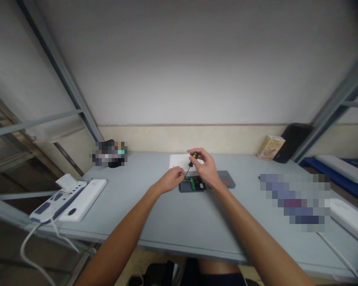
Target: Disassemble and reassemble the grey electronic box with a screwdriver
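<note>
My right hand is wrapped round the black-and-yellow handle of a screwdriver. The thin shaft slants down to the left, its tip at the left part of a green circuit board. That board sits in a dark grey open case lying on the table. My left hand is at the case's left edge, fingers pinched together close to the screwdriver tip; whatever they hold is too small to make out. To the right, partly behind my right wrist, lies a flat grey panel with an orange mark.
A white paper sheet lies behind the case on the grey table. White power strips with cables stand at the left. A small yellow box and a black object are at the back right. Blurred items lie on both sides.
</note>
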Motion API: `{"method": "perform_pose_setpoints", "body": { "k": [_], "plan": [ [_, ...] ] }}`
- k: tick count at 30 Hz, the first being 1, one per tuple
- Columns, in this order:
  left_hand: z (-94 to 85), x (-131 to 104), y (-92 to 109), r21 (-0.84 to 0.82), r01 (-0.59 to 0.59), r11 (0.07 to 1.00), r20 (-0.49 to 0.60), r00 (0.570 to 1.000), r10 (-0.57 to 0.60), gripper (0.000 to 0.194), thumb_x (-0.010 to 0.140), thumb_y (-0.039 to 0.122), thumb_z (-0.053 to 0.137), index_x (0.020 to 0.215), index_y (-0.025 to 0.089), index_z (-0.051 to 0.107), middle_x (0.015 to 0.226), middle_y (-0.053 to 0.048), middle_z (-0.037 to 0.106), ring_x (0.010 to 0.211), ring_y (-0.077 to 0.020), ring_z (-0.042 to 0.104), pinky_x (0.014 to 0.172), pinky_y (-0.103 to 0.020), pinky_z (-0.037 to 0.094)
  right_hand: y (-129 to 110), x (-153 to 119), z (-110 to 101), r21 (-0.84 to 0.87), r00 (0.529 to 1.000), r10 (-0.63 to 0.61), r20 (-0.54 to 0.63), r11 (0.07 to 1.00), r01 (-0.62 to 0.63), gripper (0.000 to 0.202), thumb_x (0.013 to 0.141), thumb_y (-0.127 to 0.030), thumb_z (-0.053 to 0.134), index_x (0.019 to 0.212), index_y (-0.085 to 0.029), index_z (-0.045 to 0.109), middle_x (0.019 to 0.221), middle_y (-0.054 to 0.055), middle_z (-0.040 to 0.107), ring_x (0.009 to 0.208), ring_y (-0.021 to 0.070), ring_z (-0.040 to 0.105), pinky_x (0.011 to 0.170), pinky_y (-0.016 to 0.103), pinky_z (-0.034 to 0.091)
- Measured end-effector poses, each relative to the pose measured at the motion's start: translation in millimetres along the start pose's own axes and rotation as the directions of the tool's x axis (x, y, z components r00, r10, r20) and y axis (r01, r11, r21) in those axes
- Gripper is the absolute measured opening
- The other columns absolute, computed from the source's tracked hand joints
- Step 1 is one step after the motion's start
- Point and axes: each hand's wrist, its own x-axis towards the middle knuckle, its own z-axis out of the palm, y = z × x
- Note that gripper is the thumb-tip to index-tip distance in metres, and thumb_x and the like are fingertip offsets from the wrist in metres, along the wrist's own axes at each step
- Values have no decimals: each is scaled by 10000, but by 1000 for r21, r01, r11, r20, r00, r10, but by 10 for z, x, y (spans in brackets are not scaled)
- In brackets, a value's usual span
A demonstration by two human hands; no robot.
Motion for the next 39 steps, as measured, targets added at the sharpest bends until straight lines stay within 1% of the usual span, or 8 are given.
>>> {"method": "perform_pose_setpoints", "body": {
  "k": [3,7,11,16,22,25,30,39],
  "plan": [
    [0,-3,-2,-2,-7,1000,1,1000,7,219,926,208,455,796,164,625,805,-28,625,760,-161,556,705,-253,418,45,2,-16,25,1000,7,-6,1000,-7,201,918,-353,599,1083,-240,620,1041,59,710,949,207,648,889,373,504],
    [-5,-8,6,-4,-10,1000,3,1000,10,214,929,206,459,809,162,630,811,-30,628,761,-159,553,695,-248,411,76,-9,-34,50,999,32,30,998,-33,249,952,-389,545,1155,-249,580,1091,66,695,1000,216,637,892,378,497],
    [-4,-8,9,0,-13,1000,-3,1000,13,210,925,191,463,808,160,635,810,-27,630,756,-155,552,698,-246,410,64,-20,-25,-51,1000,-11,-26,999,10,223,939,-406,571,1084,-245,623,1093,60,626,972,206,611,887,362,499],
    [3,-5,-8,-1,-28,1000,-5,1000,28,213,923,180,464,790,161,628,798,-23,621,754,-154,552,704,-246,408,50,5,-50,-162,993,-71,-95,985,55,188,907,-346,608,1037,-240,692,1022,61,582,949,209,593,828,340,499],
    [5,-3,-6,8,-8,1000,-2,1000,8,210,924,180,463,795,161,628,807,-27,626,765,-158,556,707,-246,410,51,18,-99,-43,1000,1,-17,999,-2,263,937,-295,532,1162,-250,661,1093,54,694,1017,223,630,897,369,472],
    [4,-1,-1,14,-4,1000,-1,1000,4,210,923,184,466,784,161,621,799,-26,623,760,-158,552,705,-245,407,26,2,-71,-44,1000,-4,0,999,4,242,952,-356,532,1120,-257,676,1128,49,688,1021,221,627,887,359,478],
    [-4,-7,16,6,-4,1000,-3,1000,4,213,922,182,465,778,164,621,792,-21,627,755,-157,559,706,-245,413,10,0,-31,-81,996,-49,-73,996,43,182,891,-374,635,1001,-247,705,1072,64,659,985,218,622,829,335,501],
    [-9,-2,32,16,6,1000,0,1000,-6,225,930,193,462,792,162,637,806,-31,635,762,-162,561,696,-250,422,42,9,-69,30,999,23,25,999,-23,253,950,-358,531,1138,-256,666,1080,46,709,991,216,642,893,369,481]
  ]
}}
